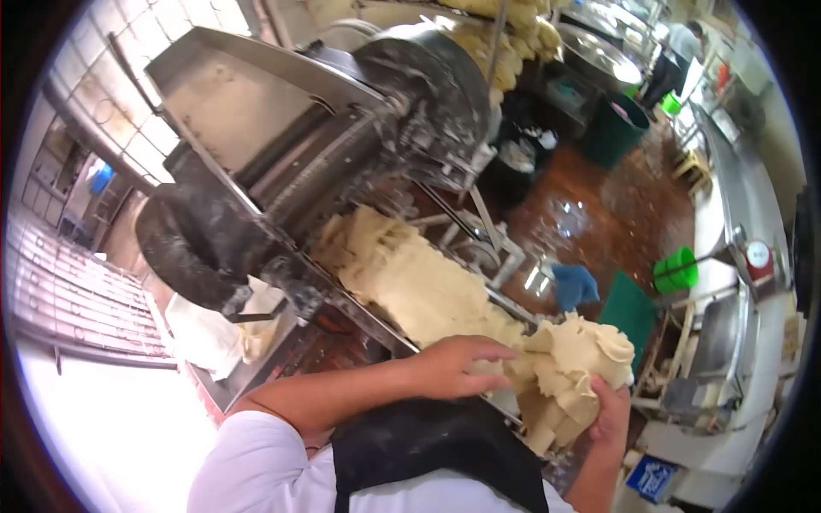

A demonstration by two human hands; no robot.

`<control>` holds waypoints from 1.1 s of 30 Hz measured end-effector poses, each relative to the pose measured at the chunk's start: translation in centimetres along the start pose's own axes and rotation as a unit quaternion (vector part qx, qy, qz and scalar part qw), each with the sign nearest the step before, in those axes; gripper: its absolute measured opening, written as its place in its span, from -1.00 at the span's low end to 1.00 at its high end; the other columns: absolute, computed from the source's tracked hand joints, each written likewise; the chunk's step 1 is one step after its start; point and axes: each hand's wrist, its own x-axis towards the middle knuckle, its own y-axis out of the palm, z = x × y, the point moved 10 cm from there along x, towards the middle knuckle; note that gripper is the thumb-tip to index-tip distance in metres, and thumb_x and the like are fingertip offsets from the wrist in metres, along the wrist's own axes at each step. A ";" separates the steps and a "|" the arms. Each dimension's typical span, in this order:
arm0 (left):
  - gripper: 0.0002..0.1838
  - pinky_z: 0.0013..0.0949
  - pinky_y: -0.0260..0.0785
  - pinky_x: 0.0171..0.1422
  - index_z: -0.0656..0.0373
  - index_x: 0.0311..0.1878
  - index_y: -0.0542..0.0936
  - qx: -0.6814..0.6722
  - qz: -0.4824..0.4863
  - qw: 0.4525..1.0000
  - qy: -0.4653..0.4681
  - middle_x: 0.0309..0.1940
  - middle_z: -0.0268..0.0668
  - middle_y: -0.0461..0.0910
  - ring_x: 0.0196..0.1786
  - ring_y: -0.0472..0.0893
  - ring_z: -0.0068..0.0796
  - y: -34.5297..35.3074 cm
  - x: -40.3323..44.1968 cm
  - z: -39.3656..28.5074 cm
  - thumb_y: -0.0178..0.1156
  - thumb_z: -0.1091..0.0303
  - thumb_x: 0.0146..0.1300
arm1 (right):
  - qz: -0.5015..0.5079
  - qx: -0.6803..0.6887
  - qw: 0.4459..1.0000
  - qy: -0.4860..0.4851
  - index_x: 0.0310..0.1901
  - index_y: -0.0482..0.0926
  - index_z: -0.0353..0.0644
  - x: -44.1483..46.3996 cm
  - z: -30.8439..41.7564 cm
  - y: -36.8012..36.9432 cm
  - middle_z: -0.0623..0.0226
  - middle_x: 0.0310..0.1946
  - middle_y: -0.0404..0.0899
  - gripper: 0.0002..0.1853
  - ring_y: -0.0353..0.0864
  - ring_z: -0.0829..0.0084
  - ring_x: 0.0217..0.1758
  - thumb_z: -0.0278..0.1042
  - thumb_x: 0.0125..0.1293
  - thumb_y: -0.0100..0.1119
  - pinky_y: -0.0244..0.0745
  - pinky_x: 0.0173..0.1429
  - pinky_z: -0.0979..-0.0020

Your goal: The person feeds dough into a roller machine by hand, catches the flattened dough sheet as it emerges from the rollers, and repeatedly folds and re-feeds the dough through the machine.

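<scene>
A dough sheeter [342, 128] with a metal hopper and floury rollers stands in front of me. A thick, rough-edged sheet of dough [410, 278] lies on its tray below the rollers. My right hand [609, 410] grips a crumpled, folded bundle of dough [577, 359] at the tray's near right end. Beside that bundle, my left hand [462, 368] is stretched over the near end of the sheet, fingers apart. Whether its fingertips touch the dough I cannot tell.
More dough [214, 333] sits on a low surface at left. A dark green bin [614, 132], a bright green bucket [676, 270] and a blue cloth [575, 286] are to the right. A person [676, 60] stands at the back on the wet-looking red floor [573, 214].
</scene>
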 end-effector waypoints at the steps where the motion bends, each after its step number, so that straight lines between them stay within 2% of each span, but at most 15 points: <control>1: -0.31 -0.22 0.28 0.32 0.23 0.30 0.37 0.031 -0.009 0.998 0.050 0.18 0.01 0.46 0.24 0.47 -0.11 -1.4 -0.4 -2.9 0.29 0.05 0.19 | 0.014 0.001 1.000 -0.017 0.20 0.39 -0.35 0.1 1.2 1.7 0.16 0.06 0.56 -0.42 0.60 0.25 0.07 -0.44 0.12 0.30 0.50 0.18 0.25; 5: -0.09 -0.19 0.18 0.40 0.33 0.41 0.16 0.079 -0.141 0.981 0.108 0.30 0.08 0.32 0.34 0.36 -0.15 -8.8 -2.1 -10.7 0.29 -0.07 0.18 | 0.087 -0.012 0.991 -0.104 0.28 0.28 -0.36 -0.4 8.0 9.4 0.11 0.14 0.49 -0.30 0.55 0.20 0.13 -0.34 0.12 0.33 0.48 0.22 0.21; 8: -0.01 -0.19 0.13 0.43 0.43 0.41 0.08 -0.098 -0.176 0.979 -0.019 0.37 0.10 0.20 0.41 0.26 -0.10 -14.2 -2.2 -9.2 0.20 -0.20 0.21 | 0.146 -0.040 0.976 -0.159 0.31 0.23 -0.36 -1.1 13.5 16.5 0.10 0.18 0.45 -0.24 0.53 0.20 0.17 -0.26 0.12 0.34 0.49 0.21 0.23; 9: -0.11 -0.25 0.28 0.31 0.36 0.33 0.26 -0.146 -0.204 0.967 -0.048 0.25 -0.04 0.39 0.28 0.42 -0.23 -16.0 -2.7 -8.5 0.17 -0.24 0.22 | 0.161 -0.046 0.969 -0.185 0.31 0.23 -0.36 -1.6 15.5 19.7 0.10 0.17 0.45 -0.24 0.53 0.20 0.16 -0.24 0.12 0.34 0.49 0.21 0.23; 12: -0.23 -0.34 0.42 0.09 0.27 0.18 0.44 -0.313 -0.052 0.948 0.025 0.03 -0.20 0.56 0.05 0.57 -0.41 -19.6 -4.9 -13.6 0.17 -0.27 0.20 | 0.199 -0.084 0.943 -0.252 0.29 0.26 -0.36 -2.1 20.1 29.4 0.11 0.15 0.47 -0.25 0.56 0.21 0.13 -0.19 0.13 0.34 0.53 0.17 0.26; 13: -0.36 -0.45 0.46 -0.16 0.17 0.01 0.55 -0.314 -0.067 0.944 0.077 -0.17 -0.37 0.62 -0.17 0.60 -0.58 -22.4 -5.0 -14.1 0.17 -0.27 0.20 | 0.228 -0.085 0.939 -0.245 0.27 0.29 -0.36 -2.2 20.9 33.5 0.12 0.11 0.51 -0.29 0.58 0.24 0.09 -0.19 0.14 0.32 0.55 0.14 0.27; 14: -0.36 -0.35 0.45 0.05 0.16 0.16 0.46 -0.341 -0.099 0.934 0.047 0.00 -0.32 0.56 0.01 0.57 -0.50 -25.2 -7.1 -14.8 0.11 -0.22 0.28 | 0.255 -0.084 0.934 -0.237 0.24 0.33 -0.35 -2.4 21.7 37.9 0.14 0.07 0.54 -0.33 0.61 0.26 0.04 -0.20 0.16 0.31 0.56 0.11 0.29; 16: -0.38 -0.35 0.45 0.04 0.15 0.11 0.49 -0.287 -0.180 0.934 0.113 -0.04 -0.28 0.59 -0.03 0.59 -0.44 -33.0 -9.9 -16.1 0.12 -0.23 0.27 | 0.314 -0.078 0.923 -0.211 0.12 0.45 -0.38 -2.5 22.9 47.1 0.16 -0.04 0.60 -0.53 0.64 0.35 -0.05 -0.32 0.21 0.27 0.61 -0.06 0.34; 19: -0.46 -0.27 0.49 -0.09 0.12 0.01 0.54 -0.178 -0.447 0.873 0.076 -0.18 -0.27 0.63 -0.15 0.62 -0.39 -46.0 -17.3 -18.2 0.12 -0.19 0.28 | 0.449 -0.041 0.867 -0.212 0.14 0.41 -0.33 -1.7 24.2 62.5 0.15 -0.01 0.57 -0.46 0.64 0.33 -0.08 -0.22 0.22 0.32 0.65 -0.11 0.31; 22: -0.54 -0.49 0.37 -0.40 0.13 0.02 0.53 -0.002 -0.414 0.904 0.105 -0.24 -0.30 0.61 -0.37 0.59 -0.51 -57.7 -21.3 -20.6 0.24 -0.03 0.23 | 0.483 0.084 0.849 -0.197 0.14 0.36 -0.25 1.6 21.5 73.8 0.16 -0.01 0.54 -0.43 0.62 0.31 -0.04 -0.14 0.21 0.35 0.65 -0.05 0.26; 23: -0.39 -0.44 0.44 -0.25 0.16 0.11 0.51 -0.011 -0.418 0.904 0.090 -0.20 -0.28 0.62 -0.27 0.62 -0.45 -61.2 -21.4 -19.3 0.33 -0.07 0.11 | 0.460 0.088 0.868 -0.163 0.11 0.40 -0.23 3.1 18.6 75.6 0.19 -0.05 0.55 -0.47 0.61 0.32 -0.06 -0.14 0.21 0.35 0.65 -0.09 0.25; 25: -0.20 -0.35 0.46 -0.01 0.20 0.20 0.48 0.192 -0.491 0.849 0.031 -0.12 -0.19 0.64 -0.12 0.62 -0.33 -65.4 -21.8 -16.4 0.41 -0.14 -0.02 | 0.388 0.026 0.913 -0.125 0.05 0.46 -0.20 8.5 10.3 77.7 0.26 -0.13 0.57 -0.54 0.60 0.35 -0.13 -0.16 0.20 0.35 0.63 -0.18 0.26; 27: -0.13 -0.24 0.40 0.17 0.23 0.21 0.48 0.431 -0.379 0.810 -0.116 -0.02 -0.11 0.62 0.03 0.59 -0.17 -69.9 -18.8 -8.5 0.41 -0.20 -0.08 | 0.340 -0.175 0.922 -0.065 0.02 0.53 -0.15 11.0 2.6 76.6 0.37 -0.26 0.59 -0.63 0.58 0.45 -0.30 -0.22 0.21 0.30 0.55 -0.32 0.34; 29: -0.19 -0.20 0.40 0.17 0.18 0.16 0.55 0.524 -0.334 0.749 -0.228 0.01 -0.07 0.61 0.05 0.59 -0.10 -71.9 -17.9 0.0 0.38 -0.23 -0.08 | 0.320 -0.158 0.934 0.022 0.05 0.51 -0.16 13.0 -3.0 75.2 0.39 -0.28 0.58 -0.65 0.58 0.50 -0.32 -0.29 0.24 0.21 0.50 -0.37 0.40; 33: -0.21 -0.20 0.40 0.17 0.09 0.06 0.62 0.402 -0.368 0.776 -0.318 -0.01 -0.06 0.63 0.08 0.58 -0.09 -70.2 -20.3 1.7 0.35 -0.31 -0.15 | 0.292 -0.126 0.947 0.050 0.09 0.48 -0.16 13.1 -3.7 75.3 0.39 -0.28 0.56 -0.61 0.56 0.50 -0.33 -0.22 0.26 0.19 0.48 -0.38 0.42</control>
